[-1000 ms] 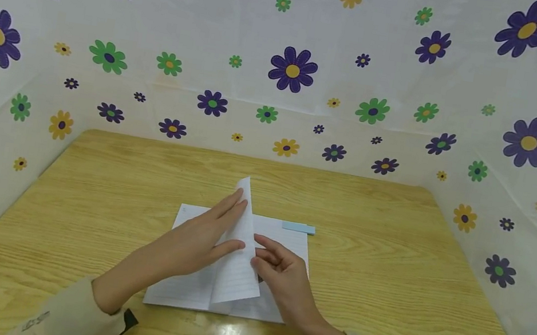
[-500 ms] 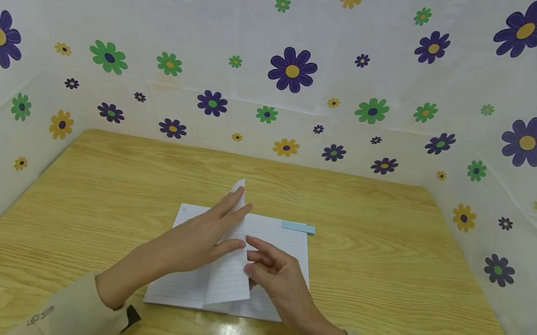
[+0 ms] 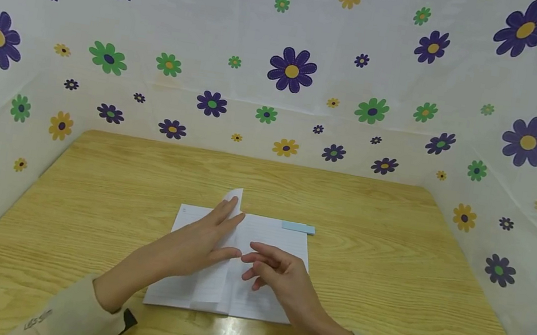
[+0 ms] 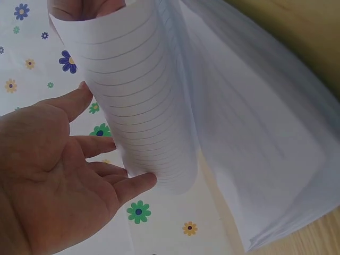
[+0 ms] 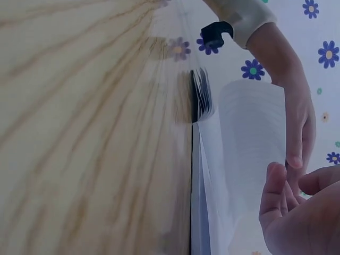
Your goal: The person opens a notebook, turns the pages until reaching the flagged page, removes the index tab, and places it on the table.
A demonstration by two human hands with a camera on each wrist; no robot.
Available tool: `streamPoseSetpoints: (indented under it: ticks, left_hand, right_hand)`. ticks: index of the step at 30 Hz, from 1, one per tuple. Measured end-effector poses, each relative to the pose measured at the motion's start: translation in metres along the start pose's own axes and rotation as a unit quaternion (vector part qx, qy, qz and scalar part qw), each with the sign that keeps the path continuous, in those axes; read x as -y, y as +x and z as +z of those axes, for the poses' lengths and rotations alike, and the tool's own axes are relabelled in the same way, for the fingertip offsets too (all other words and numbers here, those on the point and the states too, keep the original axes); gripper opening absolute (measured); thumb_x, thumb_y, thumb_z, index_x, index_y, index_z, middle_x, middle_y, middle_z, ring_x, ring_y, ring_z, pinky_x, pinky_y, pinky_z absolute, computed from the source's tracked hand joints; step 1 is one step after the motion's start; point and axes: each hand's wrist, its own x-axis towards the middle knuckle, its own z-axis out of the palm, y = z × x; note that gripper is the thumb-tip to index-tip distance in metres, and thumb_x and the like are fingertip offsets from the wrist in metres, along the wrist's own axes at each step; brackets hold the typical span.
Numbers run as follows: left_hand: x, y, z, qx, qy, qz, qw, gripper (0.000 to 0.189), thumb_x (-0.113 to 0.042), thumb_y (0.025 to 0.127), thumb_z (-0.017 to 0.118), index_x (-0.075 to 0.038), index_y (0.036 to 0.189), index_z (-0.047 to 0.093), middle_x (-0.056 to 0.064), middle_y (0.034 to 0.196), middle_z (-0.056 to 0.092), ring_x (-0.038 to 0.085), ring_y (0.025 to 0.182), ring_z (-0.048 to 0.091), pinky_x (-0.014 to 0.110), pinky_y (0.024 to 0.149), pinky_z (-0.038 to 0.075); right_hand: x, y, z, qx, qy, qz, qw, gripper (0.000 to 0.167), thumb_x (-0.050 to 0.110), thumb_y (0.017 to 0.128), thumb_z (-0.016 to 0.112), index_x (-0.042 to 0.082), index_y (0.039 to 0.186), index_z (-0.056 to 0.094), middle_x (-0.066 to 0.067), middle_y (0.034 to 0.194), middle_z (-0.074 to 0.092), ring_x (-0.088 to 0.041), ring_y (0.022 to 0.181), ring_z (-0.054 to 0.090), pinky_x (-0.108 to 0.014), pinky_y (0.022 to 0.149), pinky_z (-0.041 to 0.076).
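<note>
An open lined notebook (image 3: 275, 299) lies on the table, with one page (image 3: 210, 292) raised and bent over toward the left side. My left hand (image 3: 198, 238) reaches over that side, its fingers extended against the raised page. In the left wrist view, the left hand's fingertips (image 4: 139, 186) lie along the edge of the curved page (image 4: 138, 106). Above the right-hand page hovers my right hand (image 3: 285, 277), fingers loosely bent, pointing left and holding nothing. The right wrist view has the right hand (image 5: 305, 212) near the standing page (image 5: 252, 127).
A light blue strip (image 3: 298, 227) sits at the notebook's top right corner. The wood-grain table (image 3: 391, 255) surrounds the notebook, and a white flower-print cloth (image 3: 248, 25) forms walls at the back and both sides.
The raised page has swung from right of the notebook's middle over to the left under my left hand. My right hand's fingers have parted from the page and spread slightly.
</note>
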Motion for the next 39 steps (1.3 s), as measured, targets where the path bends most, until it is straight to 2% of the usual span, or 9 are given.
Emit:
streamPoseSetpoints:
  ticks: [6, 10, 13, 18, 24, 27, 32, 34, 39]
  left_hand:
    - [0.002, -0.001, 0.001, 0.006, 0.000, -0.007, 1.0000, 0.077, -0.046, 0.104, 0.061, -0.004, 0.161, 0.032, 0.018, 0.171, 0.009, 0.036, 0.157, 0.010, 0.053, 0.119, 0.032]
    - [0.004, -0.002, 0.002, 0.012, -0.003, -0.015, 0.9998, 0.079, -0.046, 0.103, 0.062, -0.003, 0.162, 0.032, 0.018, 0.171, 0.007, 0.036, 0.157, 0.008, 0.054, 0.120, 0.028]
    - [0.005, -0.003, 0.003, 0.014, -0.003, -0.016, 0.9998, 0.081, -0.046, 0.102, 0.064, -0.003, 0.162, 0.031, 0.018, 0.171, 0.006, 0.036, 0.157, 0.007, 0.054, 0.121, 0.027]
    - [0.005, -0.006, 0.003, 0.024, -0.011, -0.020, 0.9994, 0.088, -0.049, 0.099, 0.068, -0.004, 0.163, 0.029, 0.016, 0.172, 0.002, 0.034, 0.158, 0.003, 0.054, 0.121, 0.027]
    - [0.005, -0.009, 0.003, 0.043, -0.013, -0.020, 0.9988, 0.093, -0.050, 0.096, 0.072, -0.002, 0.162, 0.028, 0.016, 0.172, 0.001, 0.036, 0.158, 0.001, 0.054, 0.120, 0.028]
    - [0.007, -0.011, 0.003, 0.046, -0.003, -0.018, 0.9988, 0.092, -0.049, 0.096, 0.072, -0.001, 0.162, 0.029, 0.017, 0.172, 0.002, 0.036, 0.157, 0.002, 0.053, 0.121, 0.028]
    - [0.010, -0.015, 0.003, 0.039, 0.010, -0.007, 0.9991, 0.088, -0.045, 0.097, 0.071, 0.002, 0.160, 0.032, 0.020, 0.171, 0.006, 0.038, 0.157, 0.005, 0.053, 0.120, 0.029]
    - [0.011, -0.017, 0.004, 0.038, 0.009, -0.006, 0.9992, 0.086, -0.043, 0.098, 0.072, 0.003, 0.159, 0.033, 0.021, 0.171, 0.007, 0.039, 0.157, 0.006, 0.054, 0.120, 0.029]
    - [0.013, -0.021, 0.004, 0.037, 0.012, -0.008, 0.9992, 0.085, -0.037, 0.096, 0.076, 0.006, 0.157, 0.035, 0.023, 0.170, 0.010, 0.041, 0.156, 0.008, 0.054, 0.118, 0.033]
  right_hand:
    - [0.000, 0.000, -0.007, -0.019, -0.026, 0.016, 0.9993, 0.044, 0.005, 0.103, 0.062, -0.010, 0.143, 0.054, -0.023, 0.124, 0.069, -0.019, 0.097, 0.072, -0.029, 0.081, 0.059]
    - [0.001, -0.001, -0.011, -0.027, -0.039, 0.026, 0.9985, 0.044, 0.004, 0.103, 0.061, -0.011, 0.143, 0.053, -0.024, 0.128, 0.068, -0.026, 0.107, 0.071, -0.028, 0.086, 0.058]
    - [0.001, -0.003, -0.013, -0.031, -0.071, 0.025, 0.9967, 0.044, 0.005, 0.103, 0.062, -0.010, 0.143, 0.054, -0.024, 0.131, 0.067, -0.031, 0.116, 0.068, -0.023, 0.092, 0.055]
    - [-0.001, -0.004, -0.019, -0.034, -0.163, -0.002, 0.9860, 0.042, 0.007, 0.102, 0.064, -0.008, 0.140, 0.058, -0.021, 0.131, 0.068, -0.032, 0.121, 0.065, -0.022, 0.095, 0.052]
    - [-0.006, -0.005, -0.028, -0.022, -0.236, -0.044, 0.9705, 0.046, 0.007, 0.101, 0.065, -0.010, 0.143, 0.054, -0.024, 0.138, 0.062, -0.038, 0.126, 0.061, -0.040, 0.102, 0.053]
    - [-0.007, -0.007, -0.031, -0.016, -0.286, -0.058, 0.9564, 0.051, 0.008, 0.099, 0.068, -0.007, 0.145, 0.053, -0.023, 0.144, 0.058, -0.040, 0.129, 0.059, -0.050, 0.105, 0.050]
    - [-0.007, -0.011, -0.033, -0.020, -0.363, -0.073, 0.9287, 0.054, 0.009, 0.097, 0.072, -0.007, 0.144, 0.054, -0.021, 0.147, 0.056, -0.040, 0.137, 0.052, -0.055, 0.112, 0.041]
    - [-0.006, -0.012, -0.033, -0.023, -0.382, -0.071, 0.9211, 0.055, 0.009, 0.096, 0.074, -0.008, 0.144, 0.053, -0.023, 0.148, 0.054, -0.041, 0.141, 0.046, -0.056, 0.115, 0.037]
    - [-0.004, -0.016, -0.034, -0.019, -0.444, -0.047, 0.8945, 0.060, 0.014, 0.094, 0.077, -0.007, 0.144, 0.053, -0.026, 0.152, 0.048, -0.045, 0.147, 0.037, -0.059, 0.116, 0.034]
